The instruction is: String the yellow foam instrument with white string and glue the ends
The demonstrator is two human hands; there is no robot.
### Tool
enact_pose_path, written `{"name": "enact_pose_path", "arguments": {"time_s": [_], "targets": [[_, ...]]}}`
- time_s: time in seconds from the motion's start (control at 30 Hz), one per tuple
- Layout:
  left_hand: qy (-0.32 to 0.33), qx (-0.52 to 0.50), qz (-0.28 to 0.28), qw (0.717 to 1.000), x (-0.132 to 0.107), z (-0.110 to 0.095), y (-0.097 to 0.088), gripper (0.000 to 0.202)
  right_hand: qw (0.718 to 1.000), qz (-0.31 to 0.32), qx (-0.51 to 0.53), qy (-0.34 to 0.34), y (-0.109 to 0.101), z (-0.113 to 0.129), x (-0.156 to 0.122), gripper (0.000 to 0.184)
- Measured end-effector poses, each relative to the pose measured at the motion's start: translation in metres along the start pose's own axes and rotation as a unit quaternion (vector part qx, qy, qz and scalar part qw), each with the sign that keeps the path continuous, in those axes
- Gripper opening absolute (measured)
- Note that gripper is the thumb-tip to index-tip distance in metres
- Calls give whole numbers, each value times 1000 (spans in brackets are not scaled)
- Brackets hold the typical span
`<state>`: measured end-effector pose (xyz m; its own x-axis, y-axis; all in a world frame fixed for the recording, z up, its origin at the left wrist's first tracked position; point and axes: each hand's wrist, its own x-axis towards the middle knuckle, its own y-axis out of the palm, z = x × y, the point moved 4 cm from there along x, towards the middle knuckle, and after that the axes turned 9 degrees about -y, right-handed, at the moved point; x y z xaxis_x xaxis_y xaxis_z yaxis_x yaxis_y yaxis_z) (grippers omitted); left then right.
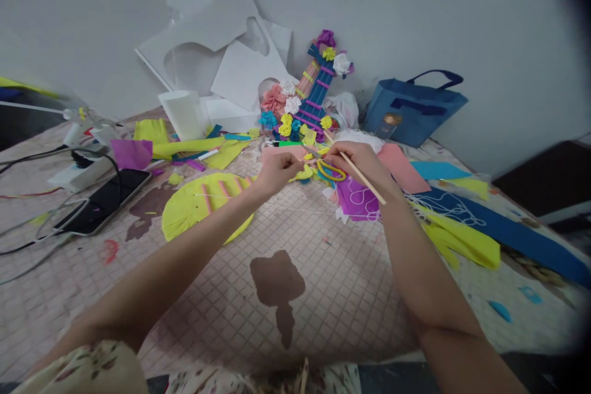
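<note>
My left hand (281,172) is closed in a pinch over the middle of the table; whatever lies between its fingertips is too small to make out. A thin wooden stick (362,176) runs slantwise across my right hand (359,163), whose fingers are closed around it. Yellow-handled scissors (331,171) are right by the right fingertips, their blades pointing away to the left. Beside my left forearm lies a flat yellow paper-covered shape (184,212) with several pink strips on it, partly hidden by the arm. White string (362,197) lies tangled over purple paper (351,206).
A decorated paper guitar (316,95) leans at the back near white cut-out boards (198,37). A blue bag (415,108) stands back right. On the left are a phone (104,200), a power strip (80,172) and cables. Coloured paper (462,240) lies right.
</note>
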<state>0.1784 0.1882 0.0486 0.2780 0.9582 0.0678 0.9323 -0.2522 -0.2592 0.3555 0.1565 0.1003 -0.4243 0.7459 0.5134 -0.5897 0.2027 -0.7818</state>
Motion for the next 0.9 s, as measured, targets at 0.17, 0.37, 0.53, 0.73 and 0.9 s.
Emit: {"name": "enact_pose_path", "arguments": {"time_s": [0.17, 0.37, 0.53, 0.73, 0.9], "targets": [[-21, -5, -71, 997, -6, 3, -47, 18, 997, -55, -31, 41, -22, -55, -17, 27], [-31, -102, -110, 988, -7, 8, -73, 13, 981, -89, -134, 113, -34, -138, -50, 20], [-15, -101, -94, 990, -8, 3, -69, 14, 973, -90, -148, 152, -29, -154, -55, 23], [30, -64, -48, 996, -16, -7, -52, 15, 993, -78, -45, 71, -3, -113, -28, 30], [48, -35, -41, 997, -23, -3, -54, 17, 995, 22, -98, -3, 39, -96, -18, 22]]}}
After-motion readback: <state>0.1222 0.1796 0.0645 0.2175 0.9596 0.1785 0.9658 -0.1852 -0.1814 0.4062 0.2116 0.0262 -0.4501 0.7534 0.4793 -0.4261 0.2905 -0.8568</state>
